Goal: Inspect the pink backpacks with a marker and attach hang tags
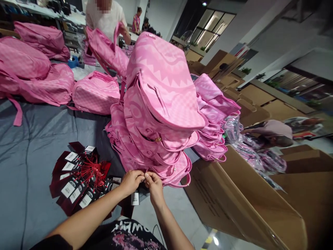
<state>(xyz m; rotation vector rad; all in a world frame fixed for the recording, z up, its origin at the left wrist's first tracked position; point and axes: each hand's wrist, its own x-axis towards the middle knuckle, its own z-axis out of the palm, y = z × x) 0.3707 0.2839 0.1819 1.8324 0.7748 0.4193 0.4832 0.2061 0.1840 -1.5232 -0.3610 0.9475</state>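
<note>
Surface (39,139): grey cloth with a dark seam, bare to the left of the backpack stack; its edge passes near the hands, with pale floor (182,205) beyond.
Backpack stack (161,86): on the surface, directly ahead of the hands; pink tone-on-tone bags with checks and jagged, tooth-like shapes, piped rims, a gold-coloured fitting (158,139) on one front. Top bag tilted, its flap overhanging.
Left hand (131,181): at the stack's near lower edge, fingers narrowed to a pinch.
Right hand (154,185): just beside it, fingers pinched too; whatever is between the tips is too small to tell.
Tags (75,187): left of the stack, fanned out, dark with white labels, red cords bunched centrally.
Single tag (135,198): below the hands.
Cardboard box (229,194): open, right of the stack, leaving little room there.
Other backpacks (96,92): beyond the stack, leftward.
</note>
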